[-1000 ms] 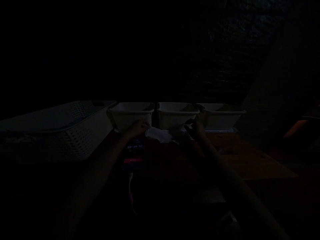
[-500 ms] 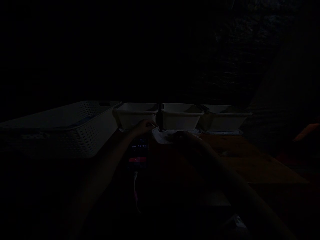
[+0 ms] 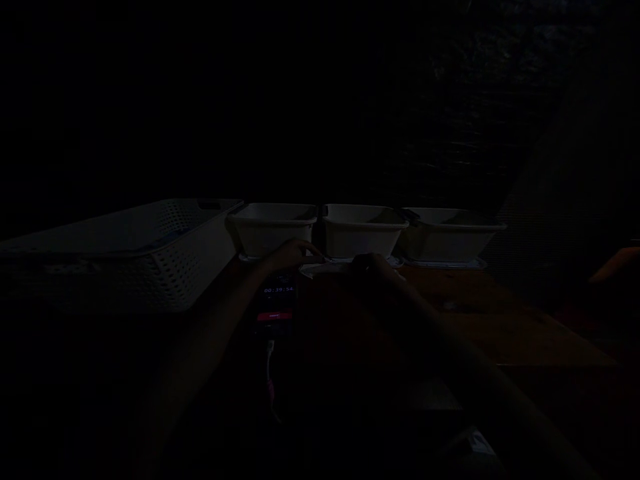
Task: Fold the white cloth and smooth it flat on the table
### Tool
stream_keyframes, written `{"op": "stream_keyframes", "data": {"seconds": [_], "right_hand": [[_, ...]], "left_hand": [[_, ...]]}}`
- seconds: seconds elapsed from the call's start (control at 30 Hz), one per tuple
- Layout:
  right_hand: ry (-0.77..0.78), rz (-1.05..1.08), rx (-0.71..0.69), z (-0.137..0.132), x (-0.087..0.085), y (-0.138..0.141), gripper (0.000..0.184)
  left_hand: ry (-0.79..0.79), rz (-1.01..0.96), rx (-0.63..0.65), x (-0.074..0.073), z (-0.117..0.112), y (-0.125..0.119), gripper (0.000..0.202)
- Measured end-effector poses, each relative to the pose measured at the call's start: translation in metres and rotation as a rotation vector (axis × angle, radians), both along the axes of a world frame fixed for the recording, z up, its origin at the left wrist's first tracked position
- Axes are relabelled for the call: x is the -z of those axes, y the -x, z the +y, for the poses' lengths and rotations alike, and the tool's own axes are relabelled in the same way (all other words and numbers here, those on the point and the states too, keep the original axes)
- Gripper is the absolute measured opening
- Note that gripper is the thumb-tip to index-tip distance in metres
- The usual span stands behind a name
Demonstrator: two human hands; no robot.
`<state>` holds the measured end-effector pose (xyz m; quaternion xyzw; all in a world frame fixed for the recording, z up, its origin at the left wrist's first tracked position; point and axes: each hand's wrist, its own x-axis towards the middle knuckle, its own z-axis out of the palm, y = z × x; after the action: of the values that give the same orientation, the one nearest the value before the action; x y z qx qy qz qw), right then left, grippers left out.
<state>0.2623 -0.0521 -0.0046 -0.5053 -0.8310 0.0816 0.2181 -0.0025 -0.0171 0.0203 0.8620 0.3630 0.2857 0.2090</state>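
Observation:
The picture is very dark. A white, limp, thin sheet (image 3: 327, 270), perhaps cloth or plastic, lies low in front of the middle white bin (image 3: 365, 233). My left hand (image 3: 294, 252) reaches in from the left, its fingers stretched toward the sheet's far edge; whether they touch it is unclear. My right hand (image 3: 373, 264) is curled over the right part of the sheet and appears to grip it, its fingertips mostly in shadow. Beside my left forearm lies a phone (image 3: 275, 310) showing a timer, with a cable (image 3: 269, 367) running toward me.
A large perforated white basket (image 3: 173, 280) stands at the left. Another white bin (image 3: 273, 233) is left of the middle one, and a third bin (image 3: 450, 240) right of it. A wooden tabletop (image 3: 500, 327) extends right. Part of another person's arm (image 3: 615, 263) shows at the right edge.
The white sheet was bunched up between my hands and now lies flatter and lower. My left fingers have stretched out to the right. My right hand has shifted slightly.

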Motion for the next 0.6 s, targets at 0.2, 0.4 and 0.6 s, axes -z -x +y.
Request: {"op": "stream_keyframes", "data": {"seconds": [0.2,0.4,0.6], "right_hand": [[0.008,0.009,0.101,-0.001,-0.002,-0.001,0.027],[-0.026,0.005,0.166,0.010,0.007,-0.006,0.028],[-0.067,0.032,0.253,0.015,0.009,-0.010,0.028]], "left_hand": [[-0.033,0.105,0.070,0.000,-0.002,0.004,0.033],[-0.097,0.137,0.030,0.004,0.007,0.004,0.027],[-0.117,0.065,-0.061,0.009,0.011,0.006,0.024]]}}
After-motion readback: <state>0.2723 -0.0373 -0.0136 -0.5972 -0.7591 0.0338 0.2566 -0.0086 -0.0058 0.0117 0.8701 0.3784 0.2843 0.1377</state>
